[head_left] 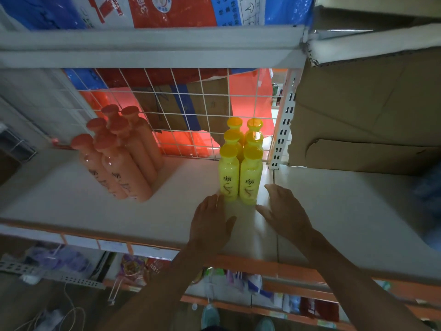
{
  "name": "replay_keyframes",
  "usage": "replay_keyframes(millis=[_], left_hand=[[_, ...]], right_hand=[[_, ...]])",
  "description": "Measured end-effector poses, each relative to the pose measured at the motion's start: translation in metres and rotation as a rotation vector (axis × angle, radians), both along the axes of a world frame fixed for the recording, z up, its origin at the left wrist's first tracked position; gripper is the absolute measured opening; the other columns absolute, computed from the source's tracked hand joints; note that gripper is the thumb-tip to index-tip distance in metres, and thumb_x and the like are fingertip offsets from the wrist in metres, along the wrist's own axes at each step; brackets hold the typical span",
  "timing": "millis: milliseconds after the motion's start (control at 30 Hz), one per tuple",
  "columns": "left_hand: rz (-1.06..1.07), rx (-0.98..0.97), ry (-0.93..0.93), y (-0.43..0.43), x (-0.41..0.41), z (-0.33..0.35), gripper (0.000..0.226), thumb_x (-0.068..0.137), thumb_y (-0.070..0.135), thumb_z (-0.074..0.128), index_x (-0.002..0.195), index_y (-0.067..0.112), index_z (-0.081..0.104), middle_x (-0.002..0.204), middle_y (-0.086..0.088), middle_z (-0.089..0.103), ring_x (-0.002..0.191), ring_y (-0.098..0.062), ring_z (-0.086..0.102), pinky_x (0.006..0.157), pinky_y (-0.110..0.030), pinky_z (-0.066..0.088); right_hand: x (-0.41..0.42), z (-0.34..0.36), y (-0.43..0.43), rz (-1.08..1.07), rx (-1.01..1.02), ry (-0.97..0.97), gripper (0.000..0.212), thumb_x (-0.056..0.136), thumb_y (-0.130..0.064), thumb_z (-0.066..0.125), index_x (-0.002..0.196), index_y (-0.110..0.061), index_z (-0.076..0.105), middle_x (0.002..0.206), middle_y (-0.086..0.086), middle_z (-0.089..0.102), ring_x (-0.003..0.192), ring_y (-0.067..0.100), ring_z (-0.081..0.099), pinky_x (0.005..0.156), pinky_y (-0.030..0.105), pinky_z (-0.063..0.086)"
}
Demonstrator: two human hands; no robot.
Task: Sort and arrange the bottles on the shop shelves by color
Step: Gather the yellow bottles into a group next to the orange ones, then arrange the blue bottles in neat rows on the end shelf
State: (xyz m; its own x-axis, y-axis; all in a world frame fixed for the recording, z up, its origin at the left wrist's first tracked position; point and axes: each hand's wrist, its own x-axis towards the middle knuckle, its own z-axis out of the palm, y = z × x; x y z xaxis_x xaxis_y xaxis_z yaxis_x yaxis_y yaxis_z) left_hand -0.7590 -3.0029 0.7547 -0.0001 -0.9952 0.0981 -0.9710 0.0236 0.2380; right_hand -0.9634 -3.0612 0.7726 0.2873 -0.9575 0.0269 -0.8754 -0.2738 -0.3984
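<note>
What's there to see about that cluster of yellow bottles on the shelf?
The yellow bottles, six visible, stand upright in two rows on the pale shelf, beside the perforated post, before the wire mesh. Their glossy, plastic-looking bodies are lemon yellow, the caps deeper orange-yellow. The front two show dark lettering and a swirl. Fingertips of the left hand lie at the front-left bottle's base, perhaps touching; the right hand lies beside the other, apart.

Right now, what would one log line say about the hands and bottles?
peach-orange plastic bottles: grouped left | yellow plastic bottles: grouped right | left hand: open, at yellow group's base | right hand: open, beside it
</note>
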Motion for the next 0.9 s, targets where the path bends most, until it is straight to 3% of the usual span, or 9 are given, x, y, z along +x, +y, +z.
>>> replay_keyframes(millis=[167, 267, 433, 667, 767, 833, 900], left_hand=[[0.005, -0.002, 0.009, 0.012, -0.031, 0.011, 0.061, 0.089, 0.049, 0.037, 0.127, 0.006, 0.060, 0.120, -0.013, 0.064, 0.109, -0.033, 0.062, 0.096, -0.042, 0.052], [-0.052, 0.018, 0.043, 0.015, -0.049, 0.016, 0.051, 0.094, 0.043, 0.046, 0.132, 0.012, 0.055, 0.127, -0.009, 0.061, 0.117, -0.031, 0.057, 0.100, -0.040, 0.047], [-0.171, 0.041, 0.094, 0.005, -0.080, 0.018, 0.048, 0.097, 0.043, 0.049, 0.138, 0.019, 0.050, 0.134, -0.001, 0.055, 0.123, -0.021, 0.051, 0.101, -0.035, 0.043], [-0.420, -0.013, 0.117, -0.003, -0.110, 0.016, 0.045, 0.091, 0.038, 0.047, 0.126, 0.013, 0.059, 0.115, -0.004, 0.064, 0.101, -0.024, 0.062, 0.076, -0.033, 0.053], [-0.512, -0.010, 0.128, -0.008, -0.127, 0.013, 0.046, 0.092, 0.032, 0.052, 0.132, 0.011, 0.054, 0.127, -0.008, 0.058, 0.115, -0.026, 0.058, 0.089, -0.036, 0.051], [-0.567, 0.060, 0.128, -0.010, -0.143, 0.011, 0.052, 0.096, 0.032, 0.051, 0.144, 0.012, 0.043, 0.146, -0.007, 0.045, 0.135, -0.026, 0.042, 0.107, -0.037, 0.039], [-0.607, 0.079, 0.148, -0.009, -0.161, 0.011, 0.055, 0.099, 0.035, 0.047, 0.149, 0.015, 0.036, 0.154, -0.004, 0.036, 0.142, -0.022, 0.031, 0.113, -0.034, 0.031]], right_hand=[[-0.020, 0.001, 0.009, 0.045, -0.007, 0.023, 0.061, 0.091, -0.039, 0.064, 0.139, -0.007, 0.045, 0.139, 0.012, 0.052, 0.127, 0.033, 0.047, 0.103, 0.040, 0.039], [-0.038, 0.004, 0.018, 0.030, -0.018, 0.022, 0.061, 0.092, -0.040, 0.062, 0.138, -0.003, 0.047, 0.137, 0.015, 0.053, 0.127, 0.036, 0.048, 0.105, 0.041, 0.039], [-0.072, 0.007, 0.031, -0.075, -0.059, 0.015, 0.063, 0.095, -0.042, 0.058, 0.144, -0.007, 0.042, 0.146, 0.010, 0.048, 0.135, 0.027, 0.044, 0.112, 0.037, 0.033], [-0.106, 0.007, 0.061, -0.252, -0.019, 0.050, 0.063, 0.098, -0.046, 0.050, 0.149, -0.013, 0.035, 0.151, 0.003, 0.041, 0.139, 0.020, 0.038, 0.113, 0.030, 0.028], [-0.124, 0.008, 0.079, -0.327, -0.001, 0.056, 0.063, 0.097, -0.045, 0.052, 0.149, -0.014, 0.036, 0.150, 0.002, 0.042, 0.137, 0.021, 0.040, 0.111, 0.033, 0.031], [-0.139, 0.010, 0.092, -0.393, -0.009, 0.058, 0.062, 0.094, -0.042, 0.057, 0.146, -0.013, 0.040, 0.147, 0.004, 0.047, 0.134, 0.024, 0.044, 0.109, 0.036, 0.036], [-0.154, 0.012, 0.106, -0.446, -0.022, 0.065, 0.061, 0.093, -0.039, 0.062, 0.144, -0.011, 0.044, 0.144, 0.006, 0.051, 0.131, 0.026, 0.048, 0.106, 0.038, 0.039]])
